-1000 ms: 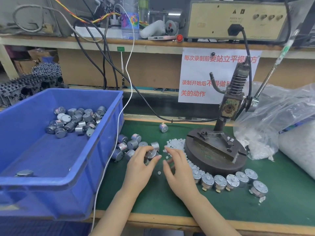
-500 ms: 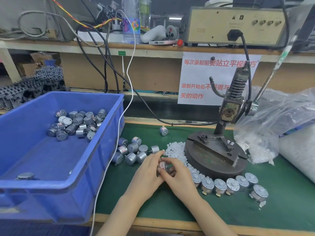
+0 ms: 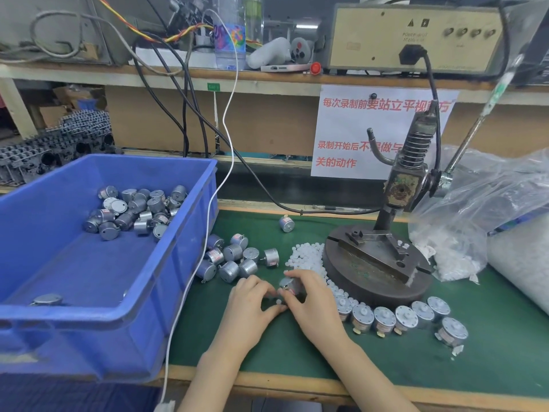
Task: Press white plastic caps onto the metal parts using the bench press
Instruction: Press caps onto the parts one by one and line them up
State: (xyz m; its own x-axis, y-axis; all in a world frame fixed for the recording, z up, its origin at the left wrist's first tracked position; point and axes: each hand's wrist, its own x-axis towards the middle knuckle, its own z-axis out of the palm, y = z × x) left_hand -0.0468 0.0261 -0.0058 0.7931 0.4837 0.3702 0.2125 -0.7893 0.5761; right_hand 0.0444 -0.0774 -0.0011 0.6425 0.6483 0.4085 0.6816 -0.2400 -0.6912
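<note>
The green desk (image 3: 297,358) runs across the whole view. On its left sits a blue bin (image 3: 59,316), with a heap of metal parts lying toward its back. At the right edge a clear bag (image 3: 475,221) full of white pieces sags against the press (image 3: 377,263). The press stands right of centre on a round dark base, its sprung column upright and its lever slanting up to the right.

Both hands meet in front of the base, on the desk's near middle. The right hand (image 3: 315,307) curls its fingers round one part (image 3: 289,285), held just above the desk. The left hand (image 3: 249,310) has its fingertips drawn together at that part, pinching what looks like a small white cap (image 3: 278,301) between thumb and finger.

A cluster of bare parts (image 3: 234,260) lies between the bin and the hands, and one more lies apart, farther back. A curved row of capped parts (image 3: 404,318) follows the near rim of the base. Loose caps (image 3: 307,257) are piled against the base's left side, just beyond the hands.
</note>
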